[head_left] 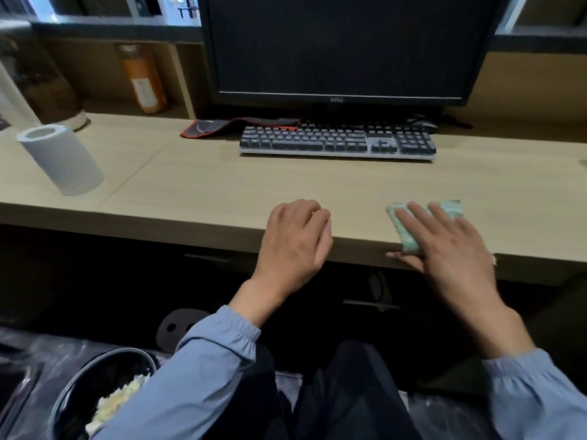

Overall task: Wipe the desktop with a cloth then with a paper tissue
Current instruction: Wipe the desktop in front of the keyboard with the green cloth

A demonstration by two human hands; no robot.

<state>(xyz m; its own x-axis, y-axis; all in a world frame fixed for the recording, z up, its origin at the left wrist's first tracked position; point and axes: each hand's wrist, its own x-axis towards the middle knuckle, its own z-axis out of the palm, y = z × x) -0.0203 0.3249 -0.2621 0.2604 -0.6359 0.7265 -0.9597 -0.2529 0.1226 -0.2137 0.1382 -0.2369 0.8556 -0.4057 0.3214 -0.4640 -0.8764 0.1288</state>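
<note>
A folded pale green cloth (401, 224) lies at the front edge of the light wooden desktop (222, 182), right of centre. My right hand (451, 246) presses flat on it, fingers spread over the top and thumb under the desk edge. My left hand (295, 239) rests on the front edge at the middle, fingers curled, holding nothing. A white roll of paper tissue (62, 158) stands on the desk at the far left.
A dark keyboard (336, 141) sits at the back centre below a black monitor (343, 49). A red-edged mouse pad (219, 126) lies left of the keyboard. An orange bottle (144, 79) stands in a shelf nook. A black bin (101, 395) with crumpled paper is on the floor.
</note>
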